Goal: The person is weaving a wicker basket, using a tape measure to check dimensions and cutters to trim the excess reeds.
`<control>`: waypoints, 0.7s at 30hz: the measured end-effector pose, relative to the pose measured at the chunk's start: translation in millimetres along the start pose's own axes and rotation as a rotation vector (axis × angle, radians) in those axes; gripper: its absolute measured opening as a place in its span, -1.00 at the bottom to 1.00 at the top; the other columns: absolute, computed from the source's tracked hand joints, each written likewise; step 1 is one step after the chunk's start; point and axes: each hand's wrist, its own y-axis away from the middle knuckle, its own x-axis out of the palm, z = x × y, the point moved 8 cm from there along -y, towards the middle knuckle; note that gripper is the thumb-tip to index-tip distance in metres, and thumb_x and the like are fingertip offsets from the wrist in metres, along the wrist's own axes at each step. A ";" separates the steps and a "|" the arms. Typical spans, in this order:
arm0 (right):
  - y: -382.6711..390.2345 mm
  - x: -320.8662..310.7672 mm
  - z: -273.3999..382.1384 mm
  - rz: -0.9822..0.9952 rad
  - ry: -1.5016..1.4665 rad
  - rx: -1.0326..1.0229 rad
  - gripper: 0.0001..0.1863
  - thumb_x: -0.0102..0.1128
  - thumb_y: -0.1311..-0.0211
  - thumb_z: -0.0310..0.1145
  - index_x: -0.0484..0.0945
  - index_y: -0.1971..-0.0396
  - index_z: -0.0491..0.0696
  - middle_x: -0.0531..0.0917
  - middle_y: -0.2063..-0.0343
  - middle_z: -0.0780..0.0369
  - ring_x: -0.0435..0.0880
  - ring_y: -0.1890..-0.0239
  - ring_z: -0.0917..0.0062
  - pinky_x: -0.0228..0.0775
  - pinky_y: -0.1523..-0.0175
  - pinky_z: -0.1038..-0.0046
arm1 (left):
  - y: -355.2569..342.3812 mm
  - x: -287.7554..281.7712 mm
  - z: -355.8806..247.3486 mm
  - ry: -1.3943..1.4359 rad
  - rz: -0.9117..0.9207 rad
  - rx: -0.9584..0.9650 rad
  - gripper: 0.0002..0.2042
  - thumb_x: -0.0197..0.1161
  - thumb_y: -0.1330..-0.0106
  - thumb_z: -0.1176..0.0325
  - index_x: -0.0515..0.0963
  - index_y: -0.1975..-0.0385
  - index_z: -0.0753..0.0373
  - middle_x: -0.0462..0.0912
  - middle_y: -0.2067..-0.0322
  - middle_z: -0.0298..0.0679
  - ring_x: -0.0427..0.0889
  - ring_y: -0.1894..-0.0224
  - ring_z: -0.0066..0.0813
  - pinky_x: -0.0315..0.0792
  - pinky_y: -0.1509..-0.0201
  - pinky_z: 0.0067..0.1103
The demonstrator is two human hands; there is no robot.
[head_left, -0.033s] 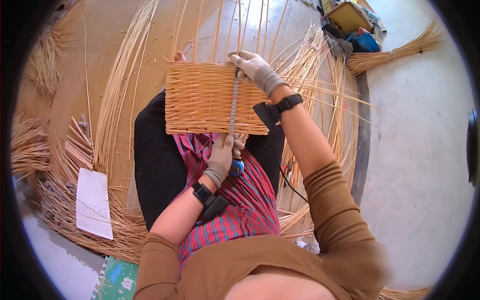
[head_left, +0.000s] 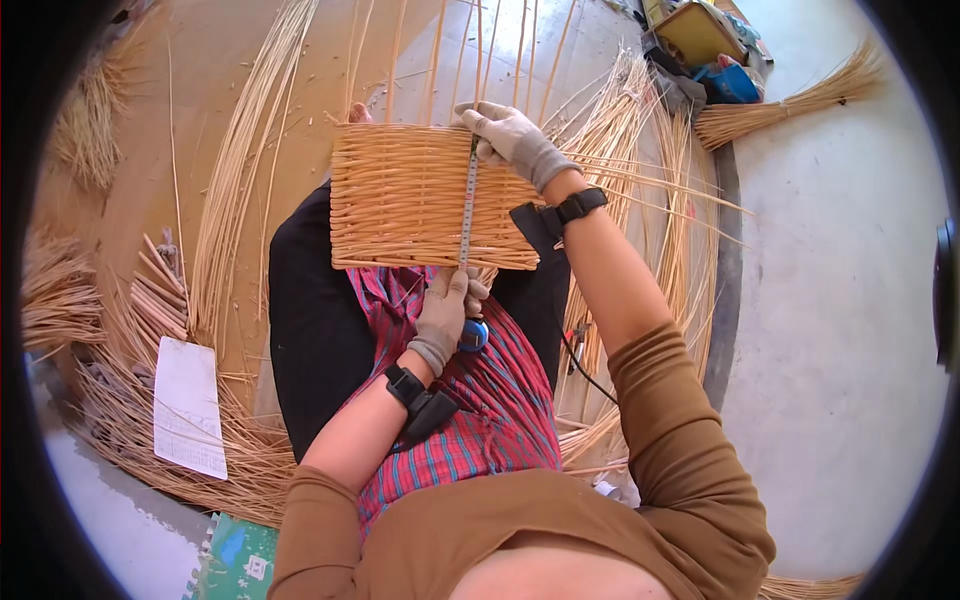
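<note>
A woven wicker panel (head_left: 395,197) lies across my lap, its bare upright stakes (head_left: 434,70) running away past the far edge. The blade of a tape measure (head_left: 468,205) stretches over the weave from the near edge to the far edge. My right hand (head_left: 505,132), gloved, pinches the far end of the blade at the top rim of the panel. Below the near edge, my gloved left hand (head_left: 442,312) is closed around the blade by the blue tape case (head_left: 473,335), which shows partly beside the fingers.
Loose wicker rods (head_left: 245,150) lie on the floor at the left, with more rods (head_left: 615,130) at the right. A white sheet of paper (head_left: 190,405) rests on a heap of rods. A tied bundle (head_left: 790,108) and a blue container (head_left: 730,82) are at the far right.
</note>
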 end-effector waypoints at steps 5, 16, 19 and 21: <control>8.3 1.4 6.5 0.071 -0.069 -0.027 -0.57 0.10 -0.60 -0.19 0.52 -0.33 -0.03 0.72 0.23 0.29 0.68 0.43 0.75 0.54 0.43 0.62 | 0.9 1.6 -1.1 -0.010 0.001 -0.004 -0.75 0.01 -0.67 0.21 0.53 -0.05 0.22 0.66 0.37 -0.35 0.51 0.49 -0.69 0.51 0.38 -0.66; -3.9 1.6 1.6 -0.102 -0.053 -0.020 -0.73 0.20 -0.53 -0.29 0.62 -0.14 0.07 0.71 0.30 0.30 0.68 0.52 0.65 0.55 0.48 0.54 | 3.8 4.4 -3.4 -0.037 -0.016 0.003 -0.75 -0.02 -0.68 0.23 0.51 -0.06 0.24 0.67 0.35 -0.33 0.54 0.46 -0.67 0.54 0.34 -0.62; 2.7 7.5 8.3 -0.184 -0.004 -0.006 -0.74 0.20 -0.53 -0.27 0.60 -0.11 0.04 0.73 0.25 0.29 0.66 0.57 0.63 0.55 0.50 0.52 | 3.7 6.9 -2.6 0.041 -0.034 0.012 -0.76 -0.05 -0.69 0.25 0.51 0.01 0.25 0.71 0.37 -0.25 0.54 0.50 -0.60 0.52 0.36 -0.61; 9.7 10.7 15.2 -0.173 0.030 0.044 -0.66 0.19 -0.56 -0.22 0.53 -0.19 -0.03 0.78 0.15 0.29 0.61 0.62 0.66 0.53 0.52 0.56 | 3.7 7.2 -2.8 0.032 -0.007 0.020 -0.76 -0.04 -0.69 0.25 0.50 -0.02 0.26 0.68 0.35 -0.25 0.57 0.45 -0.55 0.55 0.31 -0.57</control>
